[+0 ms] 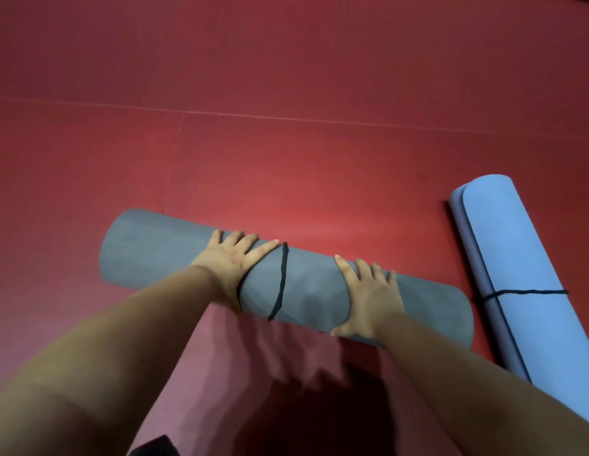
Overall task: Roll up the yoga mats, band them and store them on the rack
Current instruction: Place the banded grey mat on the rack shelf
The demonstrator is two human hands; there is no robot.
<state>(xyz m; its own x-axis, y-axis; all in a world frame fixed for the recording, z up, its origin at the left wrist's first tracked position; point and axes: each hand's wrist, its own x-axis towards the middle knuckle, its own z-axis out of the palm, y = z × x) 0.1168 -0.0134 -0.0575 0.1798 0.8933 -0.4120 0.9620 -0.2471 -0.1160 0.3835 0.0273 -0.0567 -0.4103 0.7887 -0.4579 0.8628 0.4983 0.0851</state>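
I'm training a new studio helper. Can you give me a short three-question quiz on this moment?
1. True or false: the grey mat already has a black band around it.
2. Which colour is the rolled mat at the right: A green, B blue, C red?
3. What do the left hand and right hand rest on?

Key: 1 true; 2 B; 3 the grey mat.

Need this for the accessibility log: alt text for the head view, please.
Both hands rest on a rolled grey mat lying on a red floor, left hand and right hand either side of a black band around it. A banded blue mat lies to the right.
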